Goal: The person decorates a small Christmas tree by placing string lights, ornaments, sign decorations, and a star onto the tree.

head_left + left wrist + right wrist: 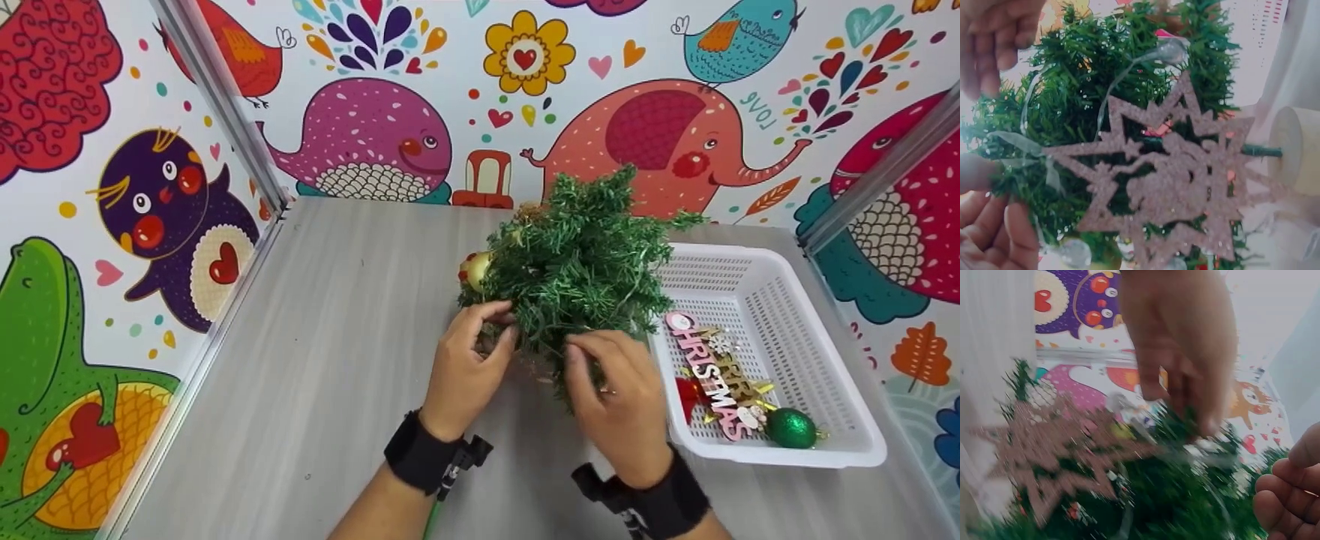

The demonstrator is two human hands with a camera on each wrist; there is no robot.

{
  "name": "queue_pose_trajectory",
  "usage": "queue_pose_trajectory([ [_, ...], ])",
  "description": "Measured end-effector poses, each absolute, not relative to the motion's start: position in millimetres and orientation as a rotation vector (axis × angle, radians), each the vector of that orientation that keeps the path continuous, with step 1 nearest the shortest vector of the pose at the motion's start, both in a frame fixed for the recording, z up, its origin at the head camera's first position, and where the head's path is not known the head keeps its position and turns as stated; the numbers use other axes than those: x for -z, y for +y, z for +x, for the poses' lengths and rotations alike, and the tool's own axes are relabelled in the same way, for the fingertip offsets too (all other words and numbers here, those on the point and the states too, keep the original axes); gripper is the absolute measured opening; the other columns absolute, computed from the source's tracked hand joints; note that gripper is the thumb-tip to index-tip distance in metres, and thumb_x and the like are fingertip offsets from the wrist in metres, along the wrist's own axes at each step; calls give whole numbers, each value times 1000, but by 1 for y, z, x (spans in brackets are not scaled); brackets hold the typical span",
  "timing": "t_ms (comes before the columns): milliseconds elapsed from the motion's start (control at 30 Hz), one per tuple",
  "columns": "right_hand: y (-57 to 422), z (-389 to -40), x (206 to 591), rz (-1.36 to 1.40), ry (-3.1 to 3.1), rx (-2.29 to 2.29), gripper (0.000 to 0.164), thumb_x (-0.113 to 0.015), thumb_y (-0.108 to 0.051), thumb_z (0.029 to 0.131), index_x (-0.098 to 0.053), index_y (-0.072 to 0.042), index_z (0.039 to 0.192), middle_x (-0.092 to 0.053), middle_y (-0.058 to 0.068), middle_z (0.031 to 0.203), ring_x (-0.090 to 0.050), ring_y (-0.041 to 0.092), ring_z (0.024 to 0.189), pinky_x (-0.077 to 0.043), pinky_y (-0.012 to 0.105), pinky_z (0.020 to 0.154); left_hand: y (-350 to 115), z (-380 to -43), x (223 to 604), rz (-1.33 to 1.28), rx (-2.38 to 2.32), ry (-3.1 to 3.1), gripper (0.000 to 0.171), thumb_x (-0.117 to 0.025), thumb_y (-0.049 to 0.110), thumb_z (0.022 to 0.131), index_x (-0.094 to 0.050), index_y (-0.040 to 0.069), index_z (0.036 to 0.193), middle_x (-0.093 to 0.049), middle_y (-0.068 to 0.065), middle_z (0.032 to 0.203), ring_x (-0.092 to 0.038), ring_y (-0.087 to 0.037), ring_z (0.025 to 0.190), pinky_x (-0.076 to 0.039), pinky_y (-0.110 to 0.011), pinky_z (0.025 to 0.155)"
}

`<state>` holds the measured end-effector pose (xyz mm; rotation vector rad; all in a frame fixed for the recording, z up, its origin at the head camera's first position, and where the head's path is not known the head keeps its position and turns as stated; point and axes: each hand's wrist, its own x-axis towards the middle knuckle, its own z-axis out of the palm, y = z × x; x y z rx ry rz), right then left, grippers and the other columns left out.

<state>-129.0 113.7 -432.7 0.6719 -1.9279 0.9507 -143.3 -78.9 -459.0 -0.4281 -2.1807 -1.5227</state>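
A small green artificial Christmas tree (589, 262) stands before me between both hands. My left hand (469, 367) is at its left side, thumb and index fingertip apart, close to the branches. On the near right my right hand (619, 397) has loosely bent fingers beside the foliage, nothing visible between them. A glittery pink star ornament (1168, 180) with cut-out figures hangs against the branches, its translucent ribbon (1016, 143) running up near my left fingers. In the right wrist view the left fingers reach down into the foliage above this star (1061, 450), blurred.
A gold bauble (478, 270) hangs at the tree's left. The white basket (795, 300) to the right holds a pink Christmas sign (709, 382), a green glitter bauble (791, 427) and other decorations. Patterned panels (360, 135) enclose the grey table (315, 337). The tree's pale base (1300, 149) shows.
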Motion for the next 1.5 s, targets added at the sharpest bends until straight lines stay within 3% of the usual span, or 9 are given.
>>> queue_pose_trajectory([
  [267,203,-128,419,464,-1882,-951,16,-68,-3,93,-72,12,90,-70,28,85,-62,-3,93,-48,10,89,-94,-131,479,-419,1504,-2042,24,-74,0,97,-70,0,121,-72,-8,105,-67,-17,85,-58,-29,72],
  [467,283,-130,418,247,-2154,-806,14,-68,7,94,-73,14,105,-70,27,93,-51,-12,93,-40,10,84,-102,-119,502,-351,1477,-2033,17,-77,-4,94,-74,2,109,-72,-2,97,-65,-13,80,-56,-24,70],
  [633,341,-134,428,-75,-2517,-648,23,-68,-5,101,-73,9,119,-69,25,104,-54,15,90,-35,14,73,-102,-106,515,-321,1534,-2146,11,-76,3,97,-76,8,106,-70,1,99,-62,-8,80,-55,-26,69],
  [800,382,-142,438,-304,-2752,-607,36,-59,-18,109,-66,10,130,-66,31,119,-59,43,101,-43,27,76,-102,-99,522,-299,1588,-2249,11,-73,8,101,-75,13,110,-69,2,102,-60,-7,83,-52,-28,73],
  [900,399,-153,442,-273,-2889,-628,45,-59,-27,110,-61,11,135,-64,35,124,-60,48,105,-58,45,84,-101,-100,525,-316,1593,-2247,10,-73,8,101,-75,13,109,-69,2,102,-60,-8,83,-52,-27,73],
  [967,409,-162,444,-176,-3048,-624,57,-63,-35,108,-55,12,140,-59,39,128,-59,54,108,-59,63,86,-100,-100,527,-333,1589,-2236,9,-74,8,100,-75,13,108,-69,4,101,-60,-8,82,-53,-27,72],
  [1033,417,-171,448,-34,-3232,-598,71,-68,-42,105,-49,14,144,-53,43,134,-57,60,113,-55,71,88,-99,-100,528,-341,1576,-2228,10,-75,7,99,-75,13,107,-69,5,100,-60,-7,82,-53,-26,71],
  [1167,429,-187,455,194,-3476,-511,86,-75,-49,98,-45,15,148,-50,45,140,-55,62,117,-55,71,88,-100,-98,532,-335,1548,-2228,11,-76,5,98,-76,13,106,-69,6,99,-59,-6,80,-52,-24,69],
  [1500,430,-212,479,447,-3642,-455,70,-83,-40,92,-61,10,136,-69,26,120,-66,38,103,-57,64,89,-103,-98,533,-328,1506,-2248,10,-76,7,98,-76,13,106,-68,8,97,-58,-5,80,-52,-25,69],
])
